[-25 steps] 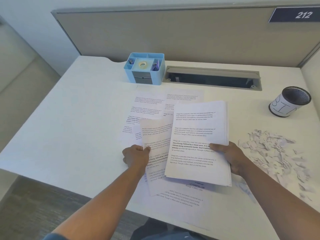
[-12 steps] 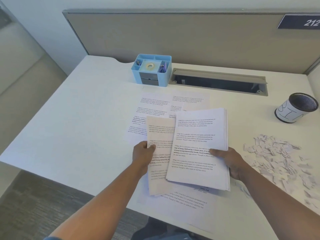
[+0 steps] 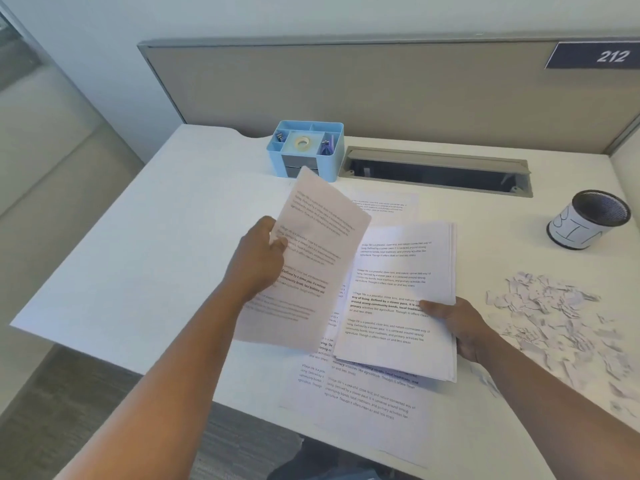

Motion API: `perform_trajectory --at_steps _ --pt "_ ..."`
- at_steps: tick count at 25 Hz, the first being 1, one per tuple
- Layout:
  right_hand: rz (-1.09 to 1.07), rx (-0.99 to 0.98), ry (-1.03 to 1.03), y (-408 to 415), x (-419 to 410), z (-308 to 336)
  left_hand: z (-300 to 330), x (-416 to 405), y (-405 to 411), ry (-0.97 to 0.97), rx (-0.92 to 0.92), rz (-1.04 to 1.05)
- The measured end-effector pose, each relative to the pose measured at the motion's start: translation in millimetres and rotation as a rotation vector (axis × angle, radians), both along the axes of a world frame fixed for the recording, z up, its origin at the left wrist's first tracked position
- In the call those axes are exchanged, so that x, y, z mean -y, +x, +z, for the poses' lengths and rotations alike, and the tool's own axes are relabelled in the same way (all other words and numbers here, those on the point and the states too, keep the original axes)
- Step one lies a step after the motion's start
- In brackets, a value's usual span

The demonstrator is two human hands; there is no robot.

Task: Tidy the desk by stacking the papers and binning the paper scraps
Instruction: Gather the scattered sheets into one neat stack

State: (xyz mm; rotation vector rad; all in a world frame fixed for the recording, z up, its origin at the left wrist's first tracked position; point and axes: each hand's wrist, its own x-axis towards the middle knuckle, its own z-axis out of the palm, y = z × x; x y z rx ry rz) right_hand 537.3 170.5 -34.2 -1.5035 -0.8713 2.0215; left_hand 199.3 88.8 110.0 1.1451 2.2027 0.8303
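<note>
Desk (image 3: 138, 258) fills the view, white, partition behind. At centre, loose printed sheets (image 3: 363, 396) lie scattered flat. On them at about four o'clock sits the gathered stack (image 3: 401, 299), right hand (image 3: 460, 327) gripping its lower right edge, thumb on top, fingers beneath. At nine o'clock the left hand (image 3: 258, 261) pinches a single sheet (image 3: 311, 265) by its left edge, lifted clear and tilted, blurred. Paper scraps (image 3: 554, 317) are heaped at three o'clock, untouched. The bin cup (image 3: 585, 221) stands at two o'clock, the blue organiser (image 3: 306, 148) at twelve.
</note>
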Motion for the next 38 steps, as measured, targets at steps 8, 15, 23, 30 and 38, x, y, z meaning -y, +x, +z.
perform_trajectory --at_steps 8,15,23,30,38 --pt "0.003 -0.050 0.053 -1.7 4.6 14.8 31.4 -5.9 2.4 0.116 0.798 0.061" --pt "0.060 -0.137 0.062 -4.6 11.4 30.8 -28.0 -11.4 14.7 0.006 0.778 0.167" --pt "0.034 -0.212 0.051 -15.4 22.8 48.4 -80.0 -5.9 36.6 -0.101 0.626 0.176" --pt "0.116 -0.267 0.049 -22.0 27.8 53.1 -82.0 -6.7 65.9 -0.090 0.802 0.101" --pt "0.145 -0.173 0.081 -3.9 14.3 44.5 -79.5 -13.9 81.4 -0.016 0.790 0.072"
